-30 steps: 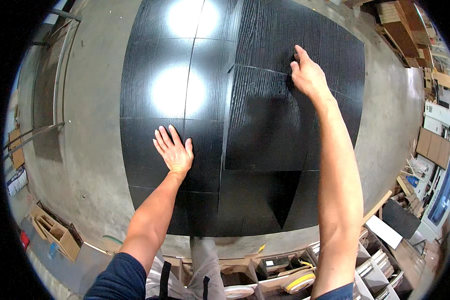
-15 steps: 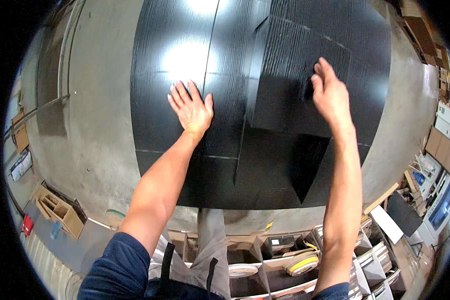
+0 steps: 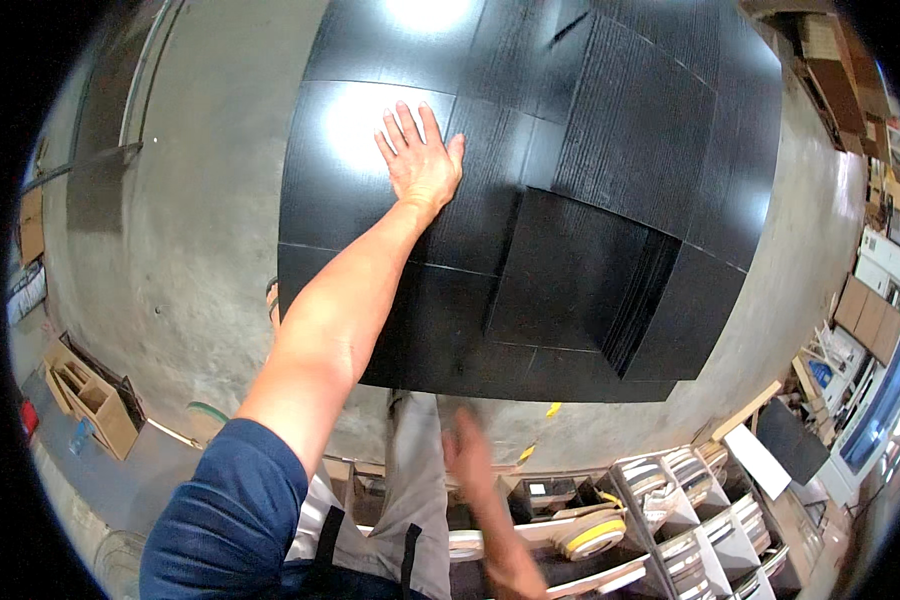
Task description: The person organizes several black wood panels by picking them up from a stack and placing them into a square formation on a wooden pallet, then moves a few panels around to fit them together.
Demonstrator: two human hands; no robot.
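Several glossy black wood-grain panels lie side by side and overlapping in front of me. My left hand rests flat on them, fingers spread and holding nothing. On the right side a smaller stack of black boards sits on top, with its layered edges showing. My right hand is below the panels' near edge, beside my trouser leg. It is smeared by motion, so its fingers cannot be made out.
Shelving with rolls of edging strip stands near me, including a yellow-and-white roll. A wooden box is at the lower left. A white board and offcuts lie at the right. Grey concrete floor surrounds the panels.
My right hand has left the upper boards and dropped to the near edge by my legs. My left hand rests farther forward and right. The smaller boards on the right lie differently.
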